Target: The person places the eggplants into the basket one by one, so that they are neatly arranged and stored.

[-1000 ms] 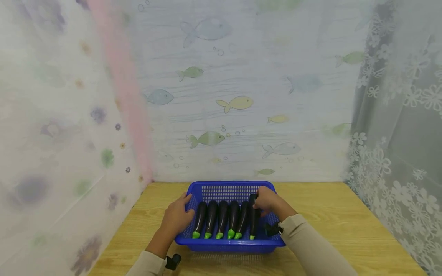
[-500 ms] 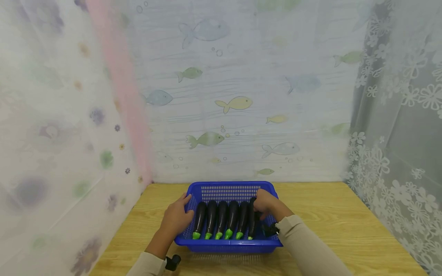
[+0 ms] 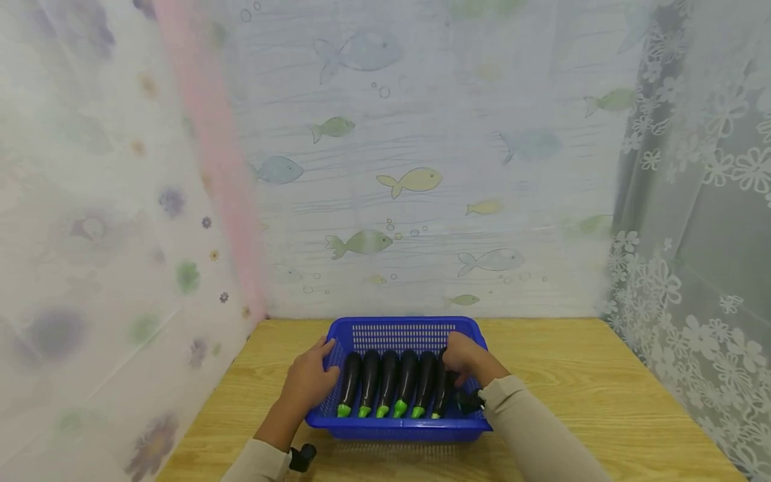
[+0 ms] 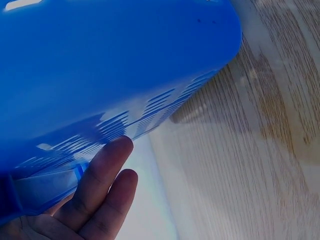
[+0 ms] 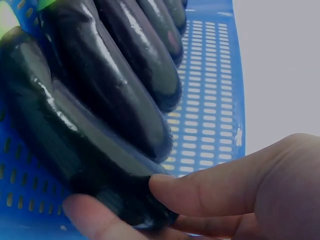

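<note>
A blue plastic basket (image 3: 397, 423) holds several dark, glossy eggplants (image 3: 389, 381) in a row, their green stem ends toward the near side. At its left rim my left hand (image 3: 307, 383) holds on, thumb over the inner edge; in the left wrist view, fingers (image 4: 102, 172) lie along the outer wall. My right hand (image 3: 466, 355) reaches inside at the right and grips the blunt far end of the rightmost eggplant (image 5: 95, 145). In the right wrist view the thumb (image 5: 200, 192) presses on top and fingers curl beneath. This eggplant lies beside its neighbour, stem ends close.
The basket stands on a wood-grain table (image 3: 560, 381). Behind it rises a sheet printed with fish (image 3: 385, 201). A floral sheet (image 3: 90, 268) borders the left side, and a lacy flowered curtain (image 3: 693, 268) the right.
My right hand has lowered the rightmost eggplant into the basket and shifted slightly toward me. The left hand stays at the left rim.
</note>
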`<action>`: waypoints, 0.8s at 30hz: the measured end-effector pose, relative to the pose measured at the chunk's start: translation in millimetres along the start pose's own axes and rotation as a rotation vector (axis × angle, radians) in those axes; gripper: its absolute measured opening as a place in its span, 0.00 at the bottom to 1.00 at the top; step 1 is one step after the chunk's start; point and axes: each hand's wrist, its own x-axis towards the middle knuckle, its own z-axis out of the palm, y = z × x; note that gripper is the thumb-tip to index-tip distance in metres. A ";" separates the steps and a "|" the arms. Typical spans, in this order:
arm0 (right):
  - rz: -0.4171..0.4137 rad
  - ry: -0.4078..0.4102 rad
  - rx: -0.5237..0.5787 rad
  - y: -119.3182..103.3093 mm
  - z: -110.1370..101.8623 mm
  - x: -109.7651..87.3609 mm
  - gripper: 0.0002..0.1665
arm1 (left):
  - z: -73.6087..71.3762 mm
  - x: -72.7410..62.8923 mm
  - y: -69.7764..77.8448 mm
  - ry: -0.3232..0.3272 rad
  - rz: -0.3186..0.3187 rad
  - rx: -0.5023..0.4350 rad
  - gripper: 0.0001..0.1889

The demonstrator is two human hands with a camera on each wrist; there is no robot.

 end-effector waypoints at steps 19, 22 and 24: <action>-0.114 0.048 -0.088 -0.3 -15.0 -9.6 0.34 | 2.9 3.0 1.7 0.009 0.005 -0.025 0.33; -0.209 0.042 -0.110 -3.8 -29.3 -22.0 0.39 | 3.2 2.3 1.9 0.007 0.003 -0.040 0.33; -0.242 0.035 -0.106 -5.0 -41.6 -31.6 0.39 | 2.8 1.6 1.7 0.007 0.007 -0.043 0.33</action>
